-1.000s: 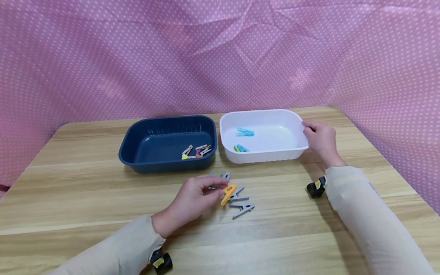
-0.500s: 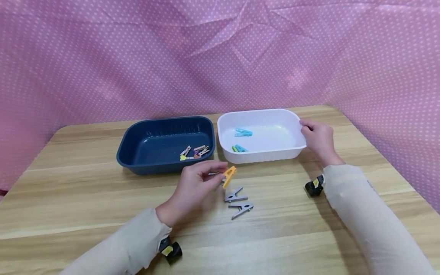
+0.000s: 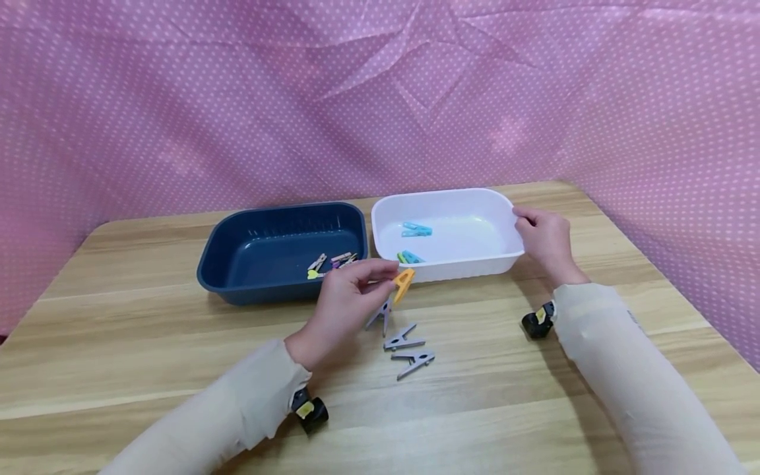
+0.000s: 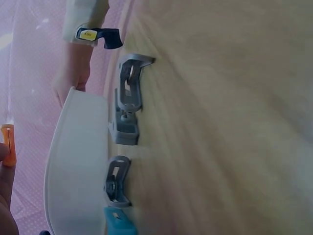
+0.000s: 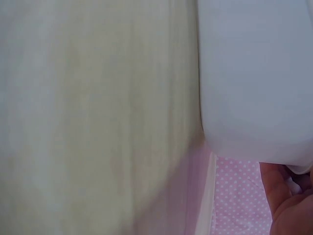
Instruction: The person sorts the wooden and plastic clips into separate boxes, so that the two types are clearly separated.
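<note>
My left hand [image 3: 350,300] pinches a yellow-orange clothespin [image 3: 404,284] between thumb and fingertips, raised above the table just before the white basin [image 3: 463,270]. On the far right, my right hand [image 3: 546,241] grips that basin's rim, with thumb and fingers also showing in the right wrist view. Inside the white basin lie blue clothespins [image 3: 417,229] and a green one [image 3: 401,257]. Several grey clothespins, one of them the nearest grey clothespin [image 3: 413,361], rest on the table below my left hand. The left wrist view also shows a teal clothespin [image 4: 119,223] on the table.
A dark blue basin [image 3: 261,290] stands left of the white one, holding several small wooden clothespins [image 3: 318,262], partly hidden by my left hand. Both sit on a wood-grain table [image 3: 148,369]. A pink dotted cloth [image 3: 249,99] hangs behind.
My left hand has lifted the yellow-orange clothespin from beside the grey ones and carried it up and forward toward the white basin. The right hand keeps its hold on the rim.
</note>
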The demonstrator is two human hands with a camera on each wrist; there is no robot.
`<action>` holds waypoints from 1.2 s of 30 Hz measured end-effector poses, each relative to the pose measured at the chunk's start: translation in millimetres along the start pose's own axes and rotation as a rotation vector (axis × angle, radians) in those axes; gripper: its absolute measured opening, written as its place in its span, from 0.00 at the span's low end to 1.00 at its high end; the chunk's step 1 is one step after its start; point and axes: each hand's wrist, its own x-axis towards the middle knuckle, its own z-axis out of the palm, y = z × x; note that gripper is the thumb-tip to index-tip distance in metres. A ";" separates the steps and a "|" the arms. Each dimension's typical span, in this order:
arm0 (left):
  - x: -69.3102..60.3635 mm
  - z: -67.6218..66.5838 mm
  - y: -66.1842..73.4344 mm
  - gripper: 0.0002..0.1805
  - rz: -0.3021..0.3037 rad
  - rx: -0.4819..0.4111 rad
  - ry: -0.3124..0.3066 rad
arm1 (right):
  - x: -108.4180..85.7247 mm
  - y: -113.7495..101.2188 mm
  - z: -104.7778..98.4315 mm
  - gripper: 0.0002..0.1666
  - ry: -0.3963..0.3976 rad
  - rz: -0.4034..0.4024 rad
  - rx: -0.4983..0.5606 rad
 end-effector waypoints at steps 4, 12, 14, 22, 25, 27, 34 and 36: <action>7.1 3.3 2.3 0.13 0.023 0.017 0.024 | 1.0 0.1 0.3 0.21 0.005 -0.003 0.000; 21.9 6.9 -1.7 0.14 0.019 0.028 0.039 | 2.4 1.4 1.6 0.21 0.002 -0.033 -0.044; 25.1 7.4 -2.5 0.14 0.004 0.030 0.047 | 2.8 1.7 1.8 0.21 0.007 -0.039 -0.046; 42.2 12.6 2.6 0.13 -0.107 0.101 0.095 | 2.6 2.6 2.0 0.20 0.047 -0.070 -0.063; 47.4 13.8 3.8 0.13 -0.139 0.116 0.109 | 1.9 1.3 2.5 0.20 0.029 -0.063 -0.051; 50.0 13.9 4.6 0.13 -0.145 0.122 0.112 | 1.2 0.5 2.6 0.20 0.008 -0.050 -0.040; 58.4 13.8 4.5 0.13 -0.157 0.143 0.119 | 0.9 0.6 0.8 0.20 0.011 -0.045 -0.053; 60.6 13.7 3.4 0.13 -0.170 0.150 0.120 | 1.1 0.5 1.3 0.20 0.023 -0.062 -0.065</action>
